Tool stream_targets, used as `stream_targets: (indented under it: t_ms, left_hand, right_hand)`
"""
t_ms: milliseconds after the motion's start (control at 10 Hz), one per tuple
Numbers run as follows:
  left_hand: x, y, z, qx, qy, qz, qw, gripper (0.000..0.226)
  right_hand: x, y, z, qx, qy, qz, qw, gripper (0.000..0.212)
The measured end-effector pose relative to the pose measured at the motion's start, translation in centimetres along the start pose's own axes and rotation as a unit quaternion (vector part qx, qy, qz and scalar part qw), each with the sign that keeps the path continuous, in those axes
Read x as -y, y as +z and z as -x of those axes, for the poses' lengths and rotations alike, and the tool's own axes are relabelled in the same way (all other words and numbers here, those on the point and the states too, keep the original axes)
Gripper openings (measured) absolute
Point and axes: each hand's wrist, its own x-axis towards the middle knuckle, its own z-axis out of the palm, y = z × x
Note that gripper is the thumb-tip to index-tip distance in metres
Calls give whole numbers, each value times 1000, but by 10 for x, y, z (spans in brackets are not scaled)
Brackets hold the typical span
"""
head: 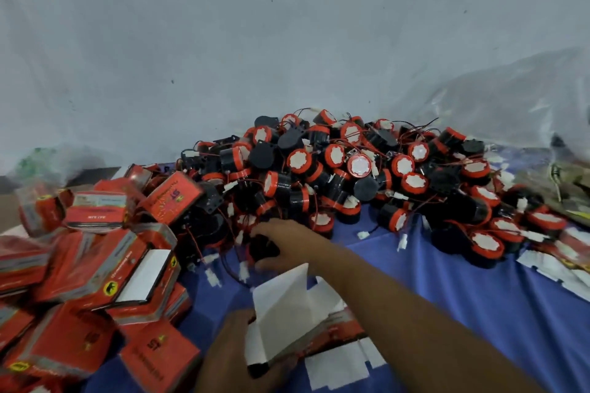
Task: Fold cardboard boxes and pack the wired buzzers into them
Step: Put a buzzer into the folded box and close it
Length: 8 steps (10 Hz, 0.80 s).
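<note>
Right hand (pixel 287 242): we saw it reaching across from the lower right to the near edge of the heap, its fingers (pixel 266 229) curled round a black buzzer (pixel 263 250), with the thumb closing in from below.
Held buzzer: it sat inside that curl, low against the blue cloth (pixel 447 297), touching the neighbours just beyond the fingertips.
Left hand (pixel 230 349): it gripped the cardboard box (pixel 287 309) from its left side. Most of its fingers were hidden behind the box wall, so we could not tell how each one lay.
Cardboard box: it was open, with its white flaps standing up, directly below the right wrist and just nearer us than the right fingers.
Buzzer heap (pixel 351 169): black bodies with red rims and white faces were piled beyond and to the right of the right fingers, red and black leads tangled through them.
White connectors (pixel 212 277): a few lay on the cloth just left of the right thumb.
Packed boxes (pixel 95 265): red cartons were tumbled together to the left of both hands.
Flat blanks (pixel 558 271): unfolded white card lay well to the right of the right fingers, at the cloth's edge.
Plastic bag (pixel 510 99): it was clear and crumpled, far beyond the fingers on the right.
Bench: it was covered by the blue cloth under everything.
</note>
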Motion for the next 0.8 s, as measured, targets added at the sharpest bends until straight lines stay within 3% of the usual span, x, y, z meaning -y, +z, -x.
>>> stream_targets:
  t_ms: [100, 200, 300, 400, 500, 600, 800]
  left_hand:
    - [-6, 11, -3, -53, 11, 57, 997, 62]
    - [-4, 18, -5, -43, 37, 76, 995, 62]
    - [-6, 15, -6, -37, 55, 82, 994, 65]
    - [-6, 9, -5, 28, 58, 45, 997, 63]
    - [-6, 11, 2, 6, 60, 59, 996, 56]
    - [-8, 17, 4, -28, 70, 79, 994, 55]
    - [-20, 12, 1, -21, 129, 124, 984, 54]
  right_hand:
    - [1, -26, 44, -220, 108, -251, 936, 42]
    - [14, -59, 85, -363, 116, -515, 768, 48]
    - [33, -65, 117, -348, 32, -648, 677, 37]
    - [58, -37, 138, -232, 28, -537, 810, 39]
    - [63, -14, 150, -136, 28, -364, 921, 47]
    - [57, -9, 157, -174, 10, -212, 962, 46]
    - [43, 10, 167, -216, -88, -18, 972, 38]
